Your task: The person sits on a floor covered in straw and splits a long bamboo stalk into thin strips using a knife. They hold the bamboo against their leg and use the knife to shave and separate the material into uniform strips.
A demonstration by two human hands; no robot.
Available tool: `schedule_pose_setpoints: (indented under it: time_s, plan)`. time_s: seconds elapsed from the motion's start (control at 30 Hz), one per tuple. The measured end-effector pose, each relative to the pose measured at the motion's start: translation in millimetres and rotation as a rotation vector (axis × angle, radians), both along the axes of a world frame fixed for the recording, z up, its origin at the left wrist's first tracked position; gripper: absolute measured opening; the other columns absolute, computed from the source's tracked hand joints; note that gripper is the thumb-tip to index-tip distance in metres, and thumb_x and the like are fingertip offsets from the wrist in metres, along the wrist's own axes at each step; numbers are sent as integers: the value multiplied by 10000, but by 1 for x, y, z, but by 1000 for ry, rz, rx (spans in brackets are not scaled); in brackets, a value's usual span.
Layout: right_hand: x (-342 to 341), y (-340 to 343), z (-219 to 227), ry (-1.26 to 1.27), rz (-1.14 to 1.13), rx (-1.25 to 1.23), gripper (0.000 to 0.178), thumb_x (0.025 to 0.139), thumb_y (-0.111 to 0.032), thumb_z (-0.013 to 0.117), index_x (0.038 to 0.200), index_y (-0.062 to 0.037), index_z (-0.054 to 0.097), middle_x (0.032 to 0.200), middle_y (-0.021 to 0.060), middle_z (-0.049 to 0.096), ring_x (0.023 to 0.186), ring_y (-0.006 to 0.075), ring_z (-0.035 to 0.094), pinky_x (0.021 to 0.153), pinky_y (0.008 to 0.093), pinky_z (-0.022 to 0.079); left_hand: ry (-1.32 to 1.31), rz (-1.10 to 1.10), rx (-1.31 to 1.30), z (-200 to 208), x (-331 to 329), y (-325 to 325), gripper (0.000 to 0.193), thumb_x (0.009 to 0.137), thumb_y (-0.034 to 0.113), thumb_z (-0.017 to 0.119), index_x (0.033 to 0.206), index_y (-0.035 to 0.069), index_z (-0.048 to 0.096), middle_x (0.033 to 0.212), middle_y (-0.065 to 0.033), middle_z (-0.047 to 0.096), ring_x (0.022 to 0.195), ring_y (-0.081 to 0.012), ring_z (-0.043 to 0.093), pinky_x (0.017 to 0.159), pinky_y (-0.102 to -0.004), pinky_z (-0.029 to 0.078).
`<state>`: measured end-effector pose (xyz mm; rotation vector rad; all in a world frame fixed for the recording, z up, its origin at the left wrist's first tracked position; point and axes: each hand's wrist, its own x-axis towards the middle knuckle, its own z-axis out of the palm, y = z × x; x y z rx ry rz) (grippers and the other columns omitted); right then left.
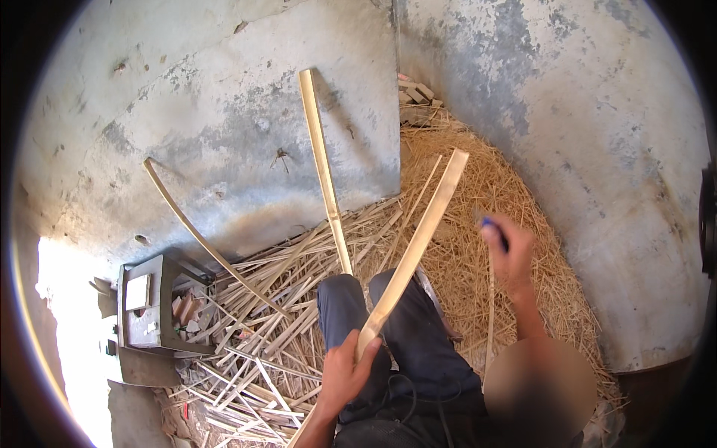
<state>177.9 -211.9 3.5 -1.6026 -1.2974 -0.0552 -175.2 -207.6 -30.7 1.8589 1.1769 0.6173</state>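
A long split bamboo strip (422,237), pale and flat, slants up and away across my lap. My left hand (345,377) is closed round its lower part, just in front of my knees. Off to the right of the strip, my right hand (514,252) is raised, its fingers curled round a small blue and dark object (494,230). Motion blur and the fingers hide what kind of object that is. It is apart from the bamboo strip.
A second bamboo strip (321,157) leans on the worn wall (202,97), and a thin curved strip (194,231) stands left. Loose strips (261,373) litter the left floor beside a grey casing (160,269) holding rubble. Shavings (478,168) heap on the right; bricks (416,93) lie behind.
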Motion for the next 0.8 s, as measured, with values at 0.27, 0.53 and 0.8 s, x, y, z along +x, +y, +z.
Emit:
schedule_pose_setpoints:
  time_s: [0.27, 0.53, 0.8]
  plan:
    - [-92, -24, -32, -189, 296, 19, 324, 966, -372, 808, 1066, -65, 783, 824, 71, 741, 604, 246, 705, 525, 363, 541, -60, 8, 159, 20, 38, 15, 344, 1038, 284, 748, 909, 14, 577, 630, -232, 624, 594, -465, 657, 529, -524, 461]
    - [-96, -20, -31, -202, 286, 48, 328, 969, -381, 806, 1062, -66, 785, 798, 69, 719, 593, 257, 696, 513, 366, 534, -41, 22, 212, 27, 46, 12, 344, 1044, 268, 751, 910, 3, 577, 652, -200, 639, 559, -393, 660, 514, -423, 456]
    - [-94, -19, -26, -212, 268, -16, 324, 982, -371, 795, 1034, -50, 786, 810, 105, 738, 610, 269, 705, 526, 370, 534, -40, 30, 167, 22, 44, 15, 371, 1051, 294, 740, 901, 0, 571, 647, -212, 630, 546, -393, 647, 519, -423, 456]
